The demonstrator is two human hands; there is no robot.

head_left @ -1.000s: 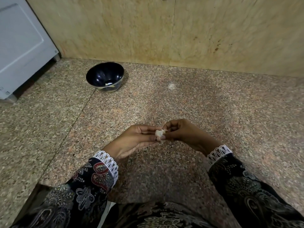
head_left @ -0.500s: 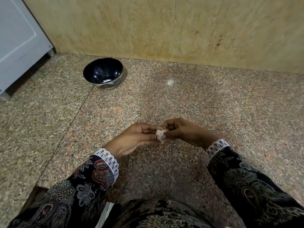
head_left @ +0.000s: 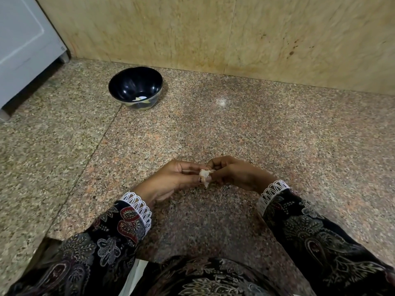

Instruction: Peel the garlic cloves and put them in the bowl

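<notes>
A small pale garlic clove (head_left: 204, 175) with loose papery skin is held between both hands above the granite counter. My left hand (head_left: 171, 180) pinches it from the left with its fingertips. My right hand (head_left: 237, 174) pinches its skin from the right, fingers curled. A dark blue bowl (head_left: 119, 86) stands at the back left of the counter, well away from the hands, with a few pale pieces in its bottom.
The speckled granite counter (head_left: 235, 129) runs to a beige stone wall (head_left: 213, 33) at the back. A white appliance (head_left: 23, 45) stands at the far left. The counter's front edge shows at the lower left.
The hands stay together on the clove while the skin hangs a little looser and lower. The view has shifted slightly.
</notes>
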